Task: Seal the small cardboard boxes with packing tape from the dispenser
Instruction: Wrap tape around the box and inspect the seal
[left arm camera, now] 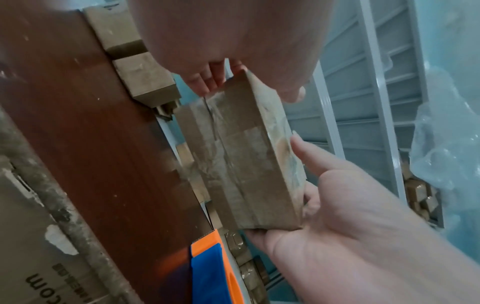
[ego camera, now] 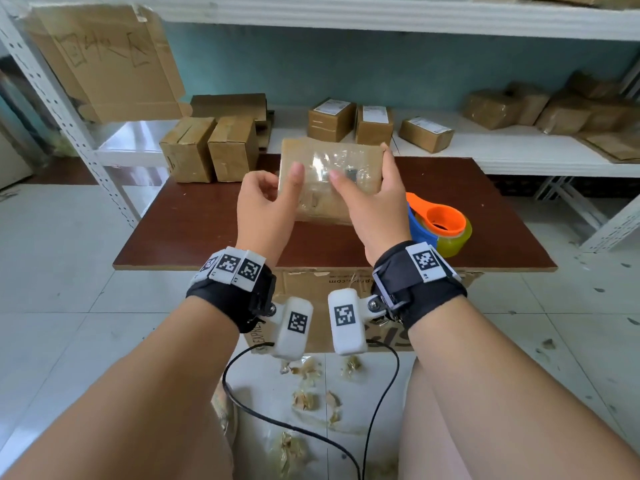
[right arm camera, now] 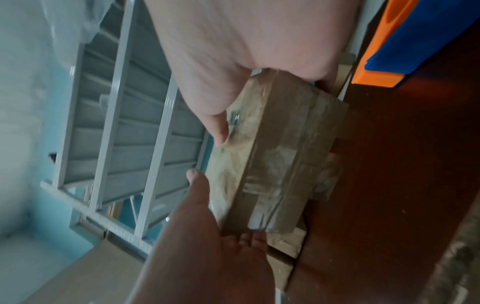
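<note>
Taped box [ego camera: 329, 181] held btwn both grips, above table [ego camera: 194, 230]

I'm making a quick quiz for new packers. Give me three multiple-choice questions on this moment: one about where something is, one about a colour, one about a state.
1. Where is the tape dispenser?
A. on the brown table, to the person's right
B. on the white shelf
C. in the left hand

2. What colour is the dispenser's handle?
A. green
B. orange
C. black

3. What state is the small box in?
A. lying open on the floor
B. held up off the table in both hands, shiny tape across it
C. stacked on the shelf

Answers: 1 A, it stands on the tabletop beside the right hand. 2 B, the handle is orange over a blue body. 3 B, the left hand and right hand grip its ends, thumbs on the taped face.
</note>
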`<state>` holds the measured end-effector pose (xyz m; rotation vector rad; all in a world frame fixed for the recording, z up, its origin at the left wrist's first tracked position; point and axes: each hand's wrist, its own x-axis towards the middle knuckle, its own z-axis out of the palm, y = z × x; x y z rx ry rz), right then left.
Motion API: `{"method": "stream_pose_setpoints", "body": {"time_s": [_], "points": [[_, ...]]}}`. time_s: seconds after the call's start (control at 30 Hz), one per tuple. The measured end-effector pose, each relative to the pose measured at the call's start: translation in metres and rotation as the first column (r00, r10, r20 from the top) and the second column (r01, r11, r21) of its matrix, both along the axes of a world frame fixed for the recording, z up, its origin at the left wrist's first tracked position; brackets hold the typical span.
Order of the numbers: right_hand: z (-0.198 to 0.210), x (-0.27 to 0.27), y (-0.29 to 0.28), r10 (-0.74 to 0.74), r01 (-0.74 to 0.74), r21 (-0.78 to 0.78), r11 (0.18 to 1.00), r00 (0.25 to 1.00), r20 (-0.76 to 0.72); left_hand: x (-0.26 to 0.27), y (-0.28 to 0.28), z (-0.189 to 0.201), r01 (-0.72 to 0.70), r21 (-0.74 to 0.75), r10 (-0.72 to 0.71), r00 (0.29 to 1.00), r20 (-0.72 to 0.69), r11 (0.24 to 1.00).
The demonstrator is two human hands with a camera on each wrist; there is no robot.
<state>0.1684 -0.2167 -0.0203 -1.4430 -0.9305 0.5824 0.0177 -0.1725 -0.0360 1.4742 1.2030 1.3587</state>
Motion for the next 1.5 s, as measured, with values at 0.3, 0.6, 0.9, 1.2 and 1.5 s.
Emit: {"method": "stream_pose_setpoints", "body": {"time_s": [0.3,0.6,0.9,1.2,1.5], "points": [[-0.001,-0.001,-0.007,0.089,-0.089,0.018,0.996,0.996,-0.015,0.005,0.003,0.001,0.120,-0.021,-0.121,0.991,-0.057,0.993],[-0.004,0.000,-0.010,0.037,-0.036,-0.011,0.999,0.996,0.083,0.013,-0.013,0.000,0.084,-0.049,-0.083,0.996,0.018,0.995],[-0.002,0.003,-0.002,0.004,-0.005,-0.006,1.000,0.990,-0.141,0.004,-0.013,-0.002,0.048,0.152,-0.022,0.986,-0.166,0.987],[-0.006,0.001,-0.007,-0.030,0.030,0.000,1.000,0.998,0.062,0.006,-0.003,-0.007,-0.052,0.071,0.059,0.993,-0.105,0.996],[-0.006,-0.002,-0.010,0.001,0.013,-0.076,0.997,0.985,0.171,0.012,-0.016,-0.006,-0.017,0.033,0.024,0.978,-0.209,0.999]]}}
